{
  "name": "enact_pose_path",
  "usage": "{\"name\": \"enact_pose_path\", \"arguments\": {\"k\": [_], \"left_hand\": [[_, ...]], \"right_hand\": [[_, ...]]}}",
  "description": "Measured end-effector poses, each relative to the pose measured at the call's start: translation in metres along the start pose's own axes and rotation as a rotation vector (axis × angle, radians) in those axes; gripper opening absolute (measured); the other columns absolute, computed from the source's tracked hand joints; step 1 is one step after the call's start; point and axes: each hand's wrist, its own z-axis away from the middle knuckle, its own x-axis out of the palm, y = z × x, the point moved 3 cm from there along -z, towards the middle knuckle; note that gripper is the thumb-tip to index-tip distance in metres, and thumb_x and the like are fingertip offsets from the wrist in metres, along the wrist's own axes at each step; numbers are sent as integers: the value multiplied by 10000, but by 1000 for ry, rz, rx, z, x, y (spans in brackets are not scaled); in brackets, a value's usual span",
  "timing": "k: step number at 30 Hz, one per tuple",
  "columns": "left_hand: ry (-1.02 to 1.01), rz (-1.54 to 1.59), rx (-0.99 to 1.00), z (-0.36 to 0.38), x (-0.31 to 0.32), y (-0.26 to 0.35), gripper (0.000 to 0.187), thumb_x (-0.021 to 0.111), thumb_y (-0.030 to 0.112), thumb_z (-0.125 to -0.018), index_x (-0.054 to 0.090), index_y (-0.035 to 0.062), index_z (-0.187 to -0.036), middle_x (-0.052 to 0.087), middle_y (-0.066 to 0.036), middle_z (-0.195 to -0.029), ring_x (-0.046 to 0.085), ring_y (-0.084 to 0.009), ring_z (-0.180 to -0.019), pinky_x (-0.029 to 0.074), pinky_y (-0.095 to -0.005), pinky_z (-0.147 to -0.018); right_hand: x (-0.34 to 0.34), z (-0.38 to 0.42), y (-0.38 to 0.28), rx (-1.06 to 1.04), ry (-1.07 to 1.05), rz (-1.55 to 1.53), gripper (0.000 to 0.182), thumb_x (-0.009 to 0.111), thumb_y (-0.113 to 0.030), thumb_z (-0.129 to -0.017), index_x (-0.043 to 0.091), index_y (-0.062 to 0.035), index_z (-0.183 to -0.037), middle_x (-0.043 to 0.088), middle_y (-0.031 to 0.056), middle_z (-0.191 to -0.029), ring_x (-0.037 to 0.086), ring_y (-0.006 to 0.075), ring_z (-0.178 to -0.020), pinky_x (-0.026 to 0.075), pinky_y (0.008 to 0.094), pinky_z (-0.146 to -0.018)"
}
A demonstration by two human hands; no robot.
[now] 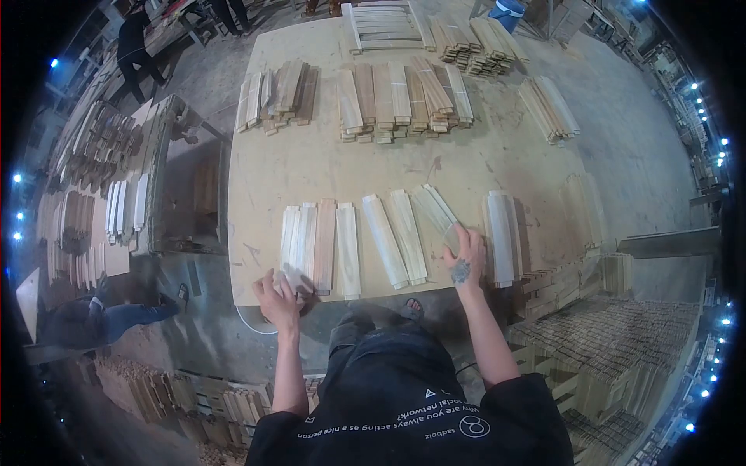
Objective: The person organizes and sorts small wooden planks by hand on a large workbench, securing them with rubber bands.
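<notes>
Near the table's front edge, my left hand (280, 301) rests at the near ends of a group of pale wooden slats (299, 241), its fingers apart. A reddish slat (325, 245) lies at the right of that group. My right hand (468, 258) is closed around the near end of a tilted wooden slat (435, 208). Between the hands lie a single slat (348, 248) and two slanted pieces, a whitish slat (385, 239) and a yellowish slat (409, 237). Right of my right hand is another small group of slats (501, 237).
Bundles of slats (404, 97) stand in rows farther back on the wooden table (326, 167). A slatted frame (388, 27) lies at the far edge. Stacked wood (606, 334) is at the right. Other people (136, 46) are at the left, near a second loaded table.
</notes>
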Motion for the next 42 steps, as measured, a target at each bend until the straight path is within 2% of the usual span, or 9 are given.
{"name": "enact_pose_path", "arguments": {"k": [3, 7, 17, 21, 24, 27, 33, 39, 42], "left_hand": [[-56, 7, -113, -1, -1, -9, 321, 651, 231, -997, 644, 52, -1263, 566, -187, -1132, 633, -389, -1000, 523, -481, -813], [-46, 29, -63, 4, 5, -17, 312, 649, 232, -1000, 646, 58, -1260, 566, -184, -1129, 639, -381, -967, 526, -473, -792], [-128, 96, -98, 1, 6, -5, 316, 665, 179, -980, 644, 55, -1270, 565, -178, -1130, 628, -322, -863, 520, -424, -744], [-82, 38, -76, -5, 3, -11, 351, 673, 180, -972, 635, 35, -1290, 569, -184, -1134, 628, -337, -908, 517, -439, -793], [-33, -37, 38, -15, 18, -26, 375, 671, 166, -974, 627, 11, -1313, 566, -174, -1137, 583, -292, -923, 496, -409, -826], [-192, 5, -73, -19, 29, -27, 408, 694, 165, -949, 618, -6, -1312, 579, -217, -1155, 593, -402, -1059, 479, -473, -932], [-144, -8, -10, 0, 40, -12, 405, 716, 115, -929, 624, -22, -1299, 586, -216, -1099, 590, -397, -1036, 475, -474, -924], [-176, 26, -74, 15, 45, 1, 390, 704, 80, -926, 634, 9, -1303, 577, -208, -1082, 584, -382, -1024, 476, -463, -894], [-166, 60, -15, 24, 51, 3, 384, 702, 71, -921, 640, 27, -1297, 577, -207, -1076, 584, -383, -1012, 476, -467, -878]], "right_hand": [[-5, -4, 10, 21, -9, -227, 425, 744, -194, -860, 689, -107, -1273, 671, 147, -1156, 660, 324, -1076, 530, 443, -904], [8, 0, 23, 305, -143, -648, 304, 688, -188, -968, 723, -30, -1226, 758, 213, -1061, 747, 281, -998, 554, 352, -891], [-10, 8, -15, 168, -117, -383, 304, 706, -136, -920, 716, -26, -1203, 677, 147, -1133, 650, 332, -1069, 517, 415, -917], [-17, -4, 3, 19, 165, -127, 432, 740, -136, -860, 670, -95, -1284, 591, 143, -1137, 570, 367, -1102, 468, 476, -949], [0, 0, 21, 98, 54, -125, 486, 772, -207, -847, 652, -112, -1308, 582, 164, -1152, 566, 371, -1119, 469, 471, -959], [6, 14, 13, 248, -74, -134, 494, 772, -267, -852, 649, -108, -1304, 588, 158, -1148, 575, 362, -1122, 473, 475, -956], [8, 26, 3, 325, -82, -230, 496, 753, -306, -870, 645, -115, -1315, 609, 139, -1124, 611, 336, -1078, 478, 486, -948], [15, 29, -10, 237, -65, -351, 458, 736, -247, -884, 656, -93, -1309, 608, 140, -1077, 626, 318, -1035, 510, 436, -884], [22, 36, -21, 276, -161, -388, 462, 743, -112, -870, 659, -56, -1322, 578, 120, -1044, 617, 261, -956, 517, 360, -849]]}}
